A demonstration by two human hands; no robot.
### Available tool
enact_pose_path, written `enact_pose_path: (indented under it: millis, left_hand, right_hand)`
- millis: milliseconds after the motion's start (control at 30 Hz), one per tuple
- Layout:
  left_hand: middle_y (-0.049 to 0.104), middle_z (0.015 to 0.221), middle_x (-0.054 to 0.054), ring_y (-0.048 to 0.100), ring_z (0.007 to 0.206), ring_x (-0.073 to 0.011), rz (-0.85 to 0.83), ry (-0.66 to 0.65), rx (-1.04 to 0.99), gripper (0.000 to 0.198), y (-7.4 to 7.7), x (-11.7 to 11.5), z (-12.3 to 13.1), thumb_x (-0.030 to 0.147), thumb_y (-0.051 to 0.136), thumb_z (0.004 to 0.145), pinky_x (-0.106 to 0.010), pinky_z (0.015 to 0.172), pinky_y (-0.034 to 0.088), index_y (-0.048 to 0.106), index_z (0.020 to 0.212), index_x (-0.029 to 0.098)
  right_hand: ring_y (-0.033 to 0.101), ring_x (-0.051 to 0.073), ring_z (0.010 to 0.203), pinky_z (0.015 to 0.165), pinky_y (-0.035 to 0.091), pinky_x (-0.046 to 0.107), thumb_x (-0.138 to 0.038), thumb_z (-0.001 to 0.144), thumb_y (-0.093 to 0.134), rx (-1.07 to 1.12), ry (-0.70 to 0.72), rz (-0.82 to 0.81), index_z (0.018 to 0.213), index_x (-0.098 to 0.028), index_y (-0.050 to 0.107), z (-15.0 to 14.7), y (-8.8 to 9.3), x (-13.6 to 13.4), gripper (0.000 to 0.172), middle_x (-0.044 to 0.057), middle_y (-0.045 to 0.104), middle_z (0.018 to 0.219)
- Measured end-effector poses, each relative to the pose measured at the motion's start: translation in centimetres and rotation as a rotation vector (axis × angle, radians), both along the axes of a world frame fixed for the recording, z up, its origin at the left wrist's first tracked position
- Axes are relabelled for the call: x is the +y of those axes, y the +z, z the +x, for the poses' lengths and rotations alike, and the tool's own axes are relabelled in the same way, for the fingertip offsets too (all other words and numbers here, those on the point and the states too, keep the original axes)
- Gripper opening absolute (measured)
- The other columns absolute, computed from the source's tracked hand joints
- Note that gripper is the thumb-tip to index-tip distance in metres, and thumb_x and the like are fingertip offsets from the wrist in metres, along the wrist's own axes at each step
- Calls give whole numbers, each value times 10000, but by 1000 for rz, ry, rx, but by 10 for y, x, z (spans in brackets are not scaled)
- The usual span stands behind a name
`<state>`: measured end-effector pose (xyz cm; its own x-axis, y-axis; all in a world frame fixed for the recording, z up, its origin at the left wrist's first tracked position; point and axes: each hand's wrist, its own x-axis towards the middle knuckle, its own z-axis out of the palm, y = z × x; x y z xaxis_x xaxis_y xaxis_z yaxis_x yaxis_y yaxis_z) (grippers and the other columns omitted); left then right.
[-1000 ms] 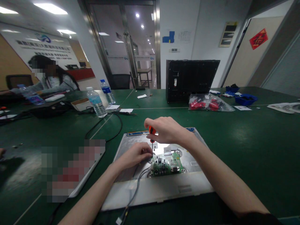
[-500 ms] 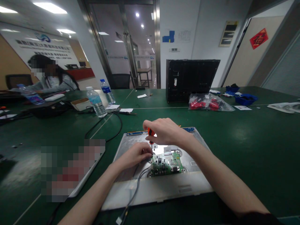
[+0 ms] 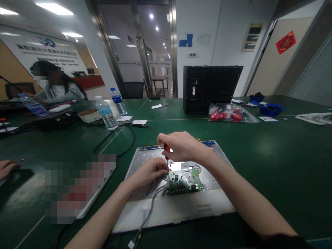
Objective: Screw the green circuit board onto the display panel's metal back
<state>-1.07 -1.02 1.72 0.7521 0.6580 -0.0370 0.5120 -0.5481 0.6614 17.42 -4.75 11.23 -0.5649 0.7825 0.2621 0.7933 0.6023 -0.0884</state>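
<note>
in the center of the frame, the right hand is closed around the orange and black handle of a screwdriver, which stands nearly upright with its shaft pointing down. its tip reaches the upper left corner of a green circuit board, just below the middle of the frame; whether it sits on a screw is too small to tell. the left hand rests just left of that corner, thumb and fingers drawn together beside the tip; i cannot tell if they pinch anything.

the board lies on a silvery flat panel in the lower center, with a narrow blue strip along the panel's far edge. dark cables run from the board's left side over the panel's near edge to a white connector at the bottom of the frame.

all this lies on a green table. at the lower left is a white-edged object, mostly blurred out. another person's hand shows at the left edge. toward the upper right stands a black monitor-like casing, a clear bag with red things in front of it. a clear bottle stands left of center.
</note>
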Motion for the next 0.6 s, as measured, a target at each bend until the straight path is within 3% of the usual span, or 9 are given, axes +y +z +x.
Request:
enact_pose_path:
  millis: [600]
  left_hand:
    - [611, 674, 12, 558, 672, -159, -23, -9, -18, 86, 2, 0, 0, 189, 575, 790, -250, 642, 414, 644, 744, 165]
  right_hand:
    - [585, 156, 693, 514, 176, 277, -309, 867, 565, -24, -16, 54, 1067, -193, 527, 0, -3, 4, 234, 37, 709, 882]
